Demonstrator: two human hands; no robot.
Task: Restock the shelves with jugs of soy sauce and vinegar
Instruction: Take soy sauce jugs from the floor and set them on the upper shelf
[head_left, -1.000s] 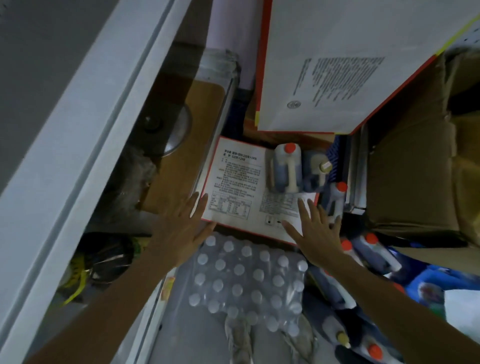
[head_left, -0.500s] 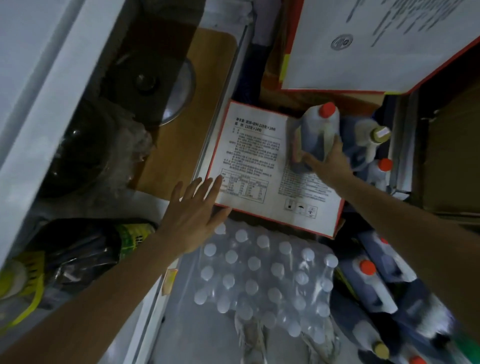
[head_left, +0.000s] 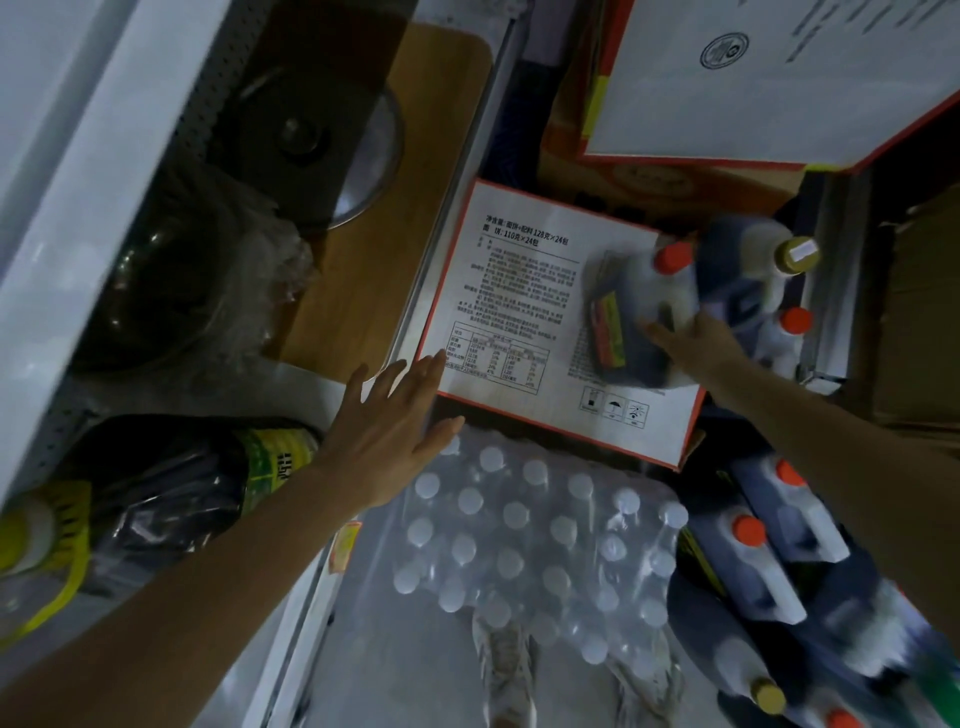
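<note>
Floor (head_left: 395, 675): bottle pack (head_left: 540, 545), carton (head_left: 519, 312) under jug (head_left: 639, 312)

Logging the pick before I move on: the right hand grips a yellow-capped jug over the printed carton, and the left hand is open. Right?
Not quite. The head view shows that the jug gripped by the right hand has a red cap, not a yellow one. The yellow-capped jug stands untouched just behind it. The rest is right: the jug is over the printed carton, and the left hand is open.
</note>
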